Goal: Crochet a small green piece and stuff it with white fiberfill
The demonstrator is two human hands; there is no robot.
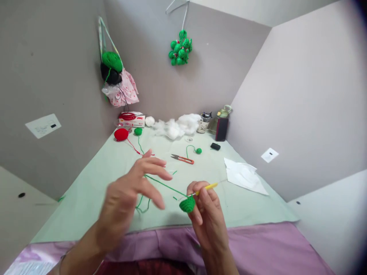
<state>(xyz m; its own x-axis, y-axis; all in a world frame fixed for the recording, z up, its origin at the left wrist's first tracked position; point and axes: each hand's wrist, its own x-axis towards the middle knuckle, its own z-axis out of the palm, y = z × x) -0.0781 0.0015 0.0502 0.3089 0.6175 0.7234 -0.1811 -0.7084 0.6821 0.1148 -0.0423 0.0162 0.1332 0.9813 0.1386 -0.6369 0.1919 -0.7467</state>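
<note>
My right hand (208,210) grips a crochet hook (210,187) by its yellow handle. At the hook's metal end sits a small green crocheted cup (187,205), against the fingers of the same hand. A green yarn strand (166,184) runs taut from this piece up to my left hand (126,194). That hand is raised with its fingers spread, slightly blurred, and the strand passes by its fingers. Below the left fingers a loose loop of green yarn lies on the pale green tabletop (94,187).
Orange thread snips (182,159) and a small green crocheted ball (198,151) lie ahead. Farther back are a red yarn ball (121,134), a green yarn ball (138,131), white stuffing (177,126) and a pen cup (203,124). A white sheet (245,176) lies right.
</note>
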